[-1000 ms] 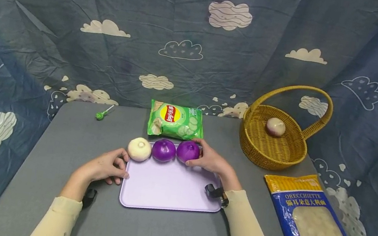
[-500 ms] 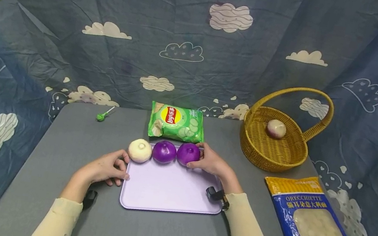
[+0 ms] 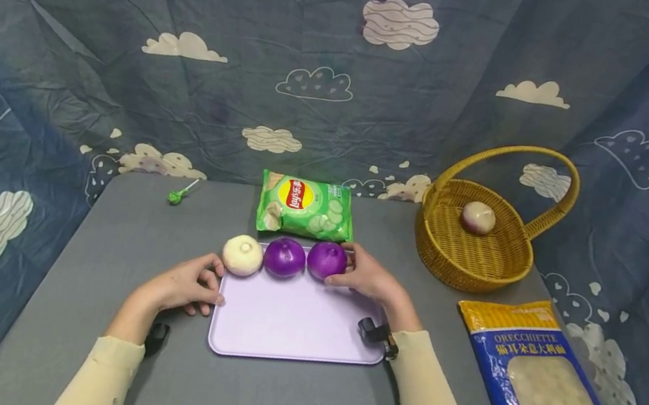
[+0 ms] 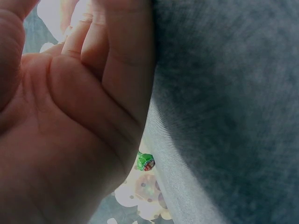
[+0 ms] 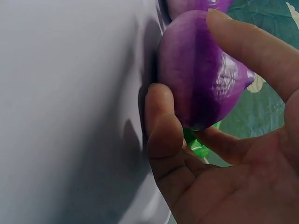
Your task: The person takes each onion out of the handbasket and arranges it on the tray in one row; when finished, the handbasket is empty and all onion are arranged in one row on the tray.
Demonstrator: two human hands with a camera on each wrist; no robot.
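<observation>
Three bulbs stand in a row along the far edge of a pale lilac tray: a white onion at left, a purple onion in the middle and another purple onion at right. My right hand holds the right-hand purple onion, thumb on the near side and fingers around its right and far sides. In the right wrist view this onion sits close against the tray. My left hand rests at the tray's left edge, fingers loosely bent, fingertips near the rim and the white onion.
Behind the tray lies a green chip bag. A green lollipop is at the back left. At the right stand a wicker basket holding a white-and-purple bulb, and a blue-and-yellow orecchiette pasta bag.
The camera view shifts slightly. Both hands, the tray and the onions stay almost where they were; the fingers of my right hand shift only a little around the right-hand purple onion.
</observation>
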